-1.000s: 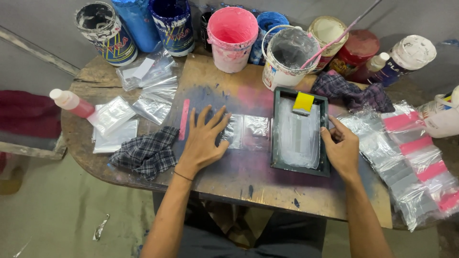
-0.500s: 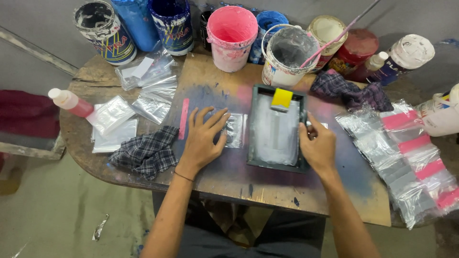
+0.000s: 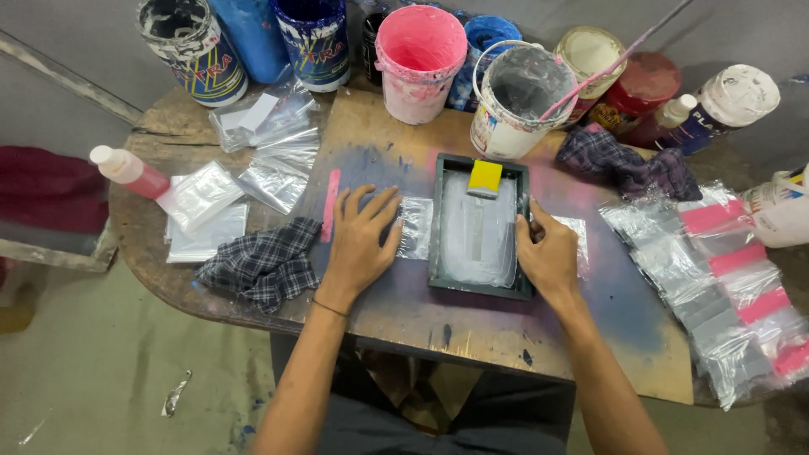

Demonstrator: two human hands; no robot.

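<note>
Dark frame [image 3: 479, 226] now further left on board than a second ago, lying flat beside clear bag [image 3: 415, 226] (yellow scraper [image 3: 485, 178] rides inside at far end). Right hand [image 3: 546, 253] grips frame's right edge, fingers curled over rim. Left hand [image 3: 361, 243] open, palm down, fingers spread, pinning bag as before. Judgement: frame being lined up over bag. Checked rag [image 3: 263, 263] near left wrist.
</note>
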